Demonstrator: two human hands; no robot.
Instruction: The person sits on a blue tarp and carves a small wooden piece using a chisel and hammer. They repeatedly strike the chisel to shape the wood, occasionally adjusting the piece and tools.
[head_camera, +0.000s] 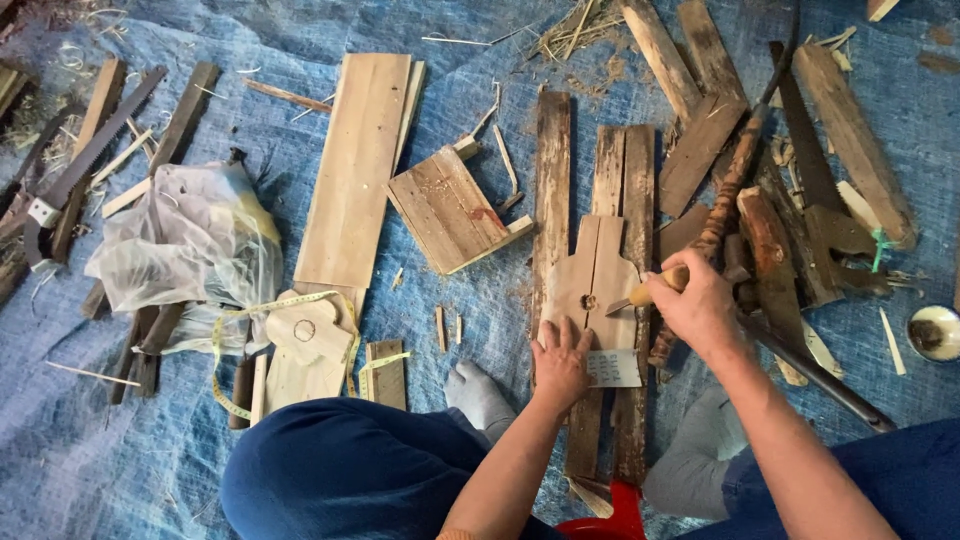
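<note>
A flat shaped wooden piece (590, 275) with a small dark hole lies on top of long weathered planks (552, 180). My left hand (560, 365) presses down on its lower edge, fingers spread. My right hand (697, 305) grips a wooden-handled chisel (645, 293), its blade tip resting on the shaped piece near the hole. A small pale printed card (613, 368) lies just below the piece, beside my left hand.
Blue tarp (130, 470) covers the floor. A second shaped piece (305, 345) with a yellow tape measure (225, 350) lies left, by a plastic bag (185, 240). Boards (355, 170), a saw (70, 175), scrap wood (800, 170) and a small bowl (934, 333) surround me.
</note>
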